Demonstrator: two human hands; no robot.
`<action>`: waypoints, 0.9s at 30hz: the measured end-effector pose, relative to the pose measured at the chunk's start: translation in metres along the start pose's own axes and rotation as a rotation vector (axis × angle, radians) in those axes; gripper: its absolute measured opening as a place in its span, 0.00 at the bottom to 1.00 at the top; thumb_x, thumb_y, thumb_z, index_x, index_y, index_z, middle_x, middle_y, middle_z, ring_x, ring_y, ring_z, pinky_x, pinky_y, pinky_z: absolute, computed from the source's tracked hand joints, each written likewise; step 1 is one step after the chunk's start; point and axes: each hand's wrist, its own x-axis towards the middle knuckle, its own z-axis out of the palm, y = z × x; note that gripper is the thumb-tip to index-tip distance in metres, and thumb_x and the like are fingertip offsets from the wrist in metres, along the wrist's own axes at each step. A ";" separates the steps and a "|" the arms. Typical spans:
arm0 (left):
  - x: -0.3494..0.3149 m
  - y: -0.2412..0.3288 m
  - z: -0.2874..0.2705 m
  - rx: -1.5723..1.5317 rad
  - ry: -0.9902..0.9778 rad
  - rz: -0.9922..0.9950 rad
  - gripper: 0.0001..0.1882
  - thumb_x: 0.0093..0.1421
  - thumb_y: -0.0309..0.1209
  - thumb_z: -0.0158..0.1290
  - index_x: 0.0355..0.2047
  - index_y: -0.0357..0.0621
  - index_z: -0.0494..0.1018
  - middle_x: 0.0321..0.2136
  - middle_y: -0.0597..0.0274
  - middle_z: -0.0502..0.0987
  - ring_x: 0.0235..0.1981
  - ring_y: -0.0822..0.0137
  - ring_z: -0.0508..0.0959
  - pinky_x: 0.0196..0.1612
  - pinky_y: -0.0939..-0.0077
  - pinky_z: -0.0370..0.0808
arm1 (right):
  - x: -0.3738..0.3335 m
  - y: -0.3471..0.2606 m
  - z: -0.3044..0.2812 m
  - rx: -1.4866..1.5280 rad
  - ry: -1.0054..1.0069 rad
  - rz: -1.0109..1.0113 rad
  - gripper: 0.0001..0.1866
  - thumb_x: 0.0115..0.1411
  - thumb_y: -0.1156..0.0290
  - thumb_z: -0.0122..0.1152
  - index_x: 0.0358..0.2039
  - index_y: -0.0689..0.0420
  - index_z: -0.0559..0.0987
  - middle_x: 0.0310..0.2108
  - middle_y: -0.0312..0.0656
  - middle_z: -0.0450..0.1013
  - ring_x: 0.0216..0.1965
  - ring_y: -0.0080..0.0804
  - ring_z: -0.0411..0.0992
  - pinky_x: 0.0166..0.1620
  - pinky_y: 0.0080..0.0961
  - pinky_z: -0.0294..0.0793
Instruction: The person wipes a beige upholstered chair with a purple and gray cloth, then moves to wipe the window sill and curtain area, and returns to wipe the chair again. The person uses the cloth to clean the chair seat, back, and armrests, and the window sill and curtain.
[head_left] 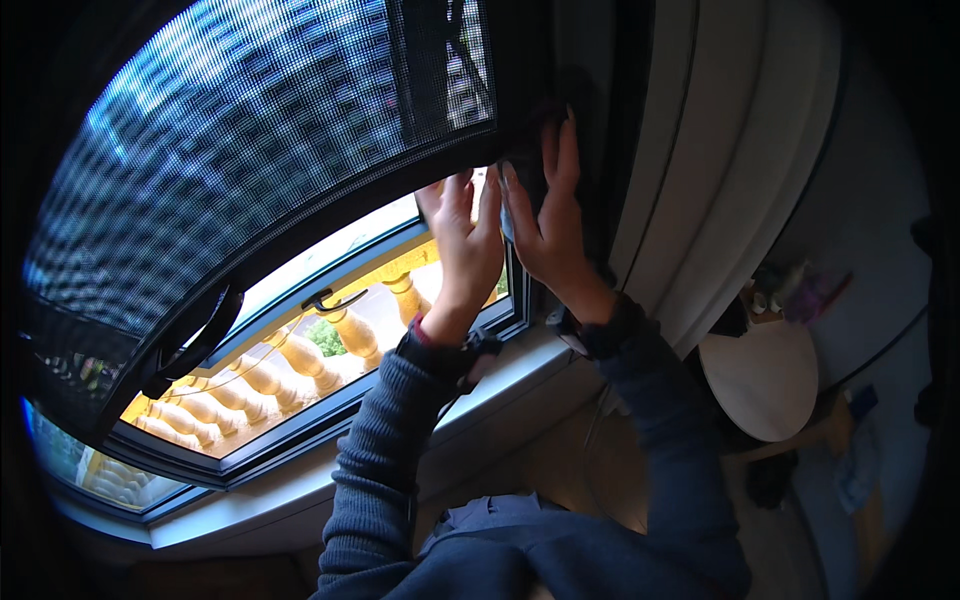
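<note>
A window screen (270, 110) of dark mesh in a black frame fills the upper left. At its lower right corner, my left hand (465, 250) is raised with its fingers stretched upward and a little apart. Its upper fingertips meet the lower edge of the screen frame, and part of them is hidden there. Close beside it, my right hand (555, 235) has its thumb and fingers spread, the longer fingers against the dark upright frame (585, 170). Shadow between the hands hides whether anything small lies there. Both wrists carry dark bands.
Below the screen is a window frame (300, 430) with a black handle (335, 300); yellow balusters (350, 335) stand outside. A pale sill (510, 370) runs beneath. To the right hang a light curtain (720, 180) and, lower, a round pale tabletop (762, 375) with small items behind it.
</note>
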 end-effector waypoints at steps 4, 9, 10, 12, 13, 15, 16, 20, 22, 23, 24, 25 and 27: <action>-0.007 -0.012 0.022 0.061 -0.213 0.043 0.23 0.69 0.36 0.44 0.61 0.37 0.60 0.56 0.47 0.62 0.55 0.51 0.67 0.57 0.63 0.65 | -0.028 0.018 0.007 -0.012 -0.130 0.118 0.48 0.62 0.64 0.60 0.70 0.62 0.38 0.67 0.64 0.49 0.66 0.55 0.57 0.66 0.40 0.56; -0.091 -0.016 0.007 -0.015 -0.562 -0.370 0.43 0.66 0.44 0.49 0.69 0.34 0.40 0.67 0.31 0.46 0.69 0.42 0.50 0.69 0.56 0.51 | -0.117 0.006 -0.007 -0.085 -0.322 0.380 0.49 0.61 0.65 0.60 0.70 0.63 0.38 0.67 0.63 0.50 0.66 0.55 0.56 0.66 0.40 0.56; -0.096 -0.015 0.009 0.058 -0.535 -0.267 0.43 0.66 0.44 0.49 0.69 0.33 0.40 0.67 0.31 0.46 0.70 0.41 0.49 0.69 0.56 0.50 | -0.124 0.004 -0.010 -0.089 -0.337 0.401 0.49 0.61 0.65 0.60 0.70 0.63 0.38 0.67 0.63 0.50 0.66 0.55 0.56 0.66 0.39 0.56; -0.087 -0.013 0.008 0.064 -0.428 -0.153 0.43 0.66 0.43 0.50 0.69 0.32 0.40 0.67 0.29 0.44 0.70 0.39 0.46 0.69 0.56 0.48 | -0.119 0.005 -0.015 -0.092 -0.311 0.359 0.49 0.61 0.66 0.60 0.70 0.63 0.37 0.67 0.63 0.50 0.66 0.55 0.56 0.66 0.39 0.56; -0.074 -0.011 0.015 -0.006 -0.374 -0.160 0.42 0.66 0.42 0.50 0.68 0.31 0.41 0.67 0.28 0.42 0.70 0.38 0.45 0.69 0.56 0.48 | -0.108 0.008 -0.016 -0.095 -0.285 0.310 0.49 0.61 0.66 0.60 0.70 0.63 0.37 0.67 0.63 0.50 0.66 0.55 0.56 0.66 0.39 0.56; -0.042 -0.008 0.025 -0.036 -0.263 0.021 0.38 0.65 0.43 0.51 0.64 0.29 0.51 0.59 0.28 0.58 0.61 0.35 0.62 0.62 0.54 0.62 | -0.077 0.018 -0.016 -0.072 -0.221 0.212 0.49 0.60 0.66 0.60 0.70 0.63 0.37 0.67 0.63 0.50 0.66 0.55 0.56 0.66 0.39 0.56; -0.026 -0.007 0.027 -0.095 -0.276 -0.016 0.34 0.64 0.45 0.53 0.58 0.29 0.56 0.51 0.32 0.65 0.52 0.39 0.69 0.54 0.55 0.68 | -0.059 0.025 -0.013 -0.043 -0.187 0.165 0.49 0.60 0.67 0.60 0.70 0.63 0.37 0.67 0.63 0.50 0.66 0.55 0.56 0.66 0.39 0.56; -0.011 -0.005 0.030 -0.075 -0.286 -0.019 0.42 0.58 0.49 0.59 0.60 0.30 0.55 0.51 0.34 0.65 0.52 0.43 0.70 0.54 0.57 0.69 | -0.034 0.038 -0.002 0.014 -0.130 0.128 0.49 0.60 0.67 0.60 0.69 0.64 0.37 0.67 0.63 0.50 0.66 0.55 0.55 0.66 0.39 0.56; -0.027 -0.010 0.024 -0.102 -0.309 -0.015 0.46 0.56 0.48 0.60 0.63 0.30 0.52 0.53 0.34 0.65 0.55 0.43 0.69 0.56 0.58 0.68 | -0.056 0.034 0.001 -0.016 -0.177 0.198 0.49 0.60 0.68 0.60 0.69 0.64 0.37 0.67 0.62 0.50 0.66 0.55 0.55 0.66 0.39 0.56; -0.040 -0.014 0.021 -0.113 -0.334 -0.037 0.50 0.56 0.48 0.61 0.66 0.31 0.47 0.58 0.33 0.61 0.60 0.42 0.65 0.62 0.59 0.65 | -0.074 0.031 0.000 -0.042 -0.210 0.250 0.49 0.59 0.68 0.60 0.69 0.64 0.36 0.67 0.62 0.51 0.66 0.55 0.55 0.66 0.39 0.56; -0.056 -0.018 0.014 -0.099 -0.418 -0.187 0.50 0.56 0.49 0.61 0.66 0.32 0.47 0.60 0.33 0.59 0.62 0.42 0.63 0.63 0.58 0.63 | -0.095 0.027 -0.003 -0.070 -0.246 0.312 0.50 0.59 0.68 0.60 0.69 0.64 0.36 0.67 0.62 0.51 0.66 0.55 0.55 0.66 0.39 0.56; -0.070 -0.023 0.008 -0.096 -0.484 -0.311 0.51 0.56 0.49 0.61 0.67 0.33 0.47 0.62 0.32 0.57 0.64 0.42 0.61 0.65 0.58 0.61 | -0.120 0.021 -0.006 -0.098 -0.290 0.385 0.50 0.59 0.68 0.60 0.69 0.65 0.36 0.67 0.62 0.51 0.66 0.55 0.55 0.66 0.39 0.56; -0.093 -0.034 0.002 0.013 -0.634 -0.506 0.52 0.55 0.51 0.61 0.67 0.34 0.47 0.62 0.32 0.57 0.65 0.42 0.59 0.66 0.57 0.59 | -0.164 0.016 -0.012 -0.126 -0.350 0.517 0.50 0.59 0.69 0.60 0.69 0.65 0.36 0.66 0.62 0.51 0.66 0.55 0.55 0.66 0.39 0.56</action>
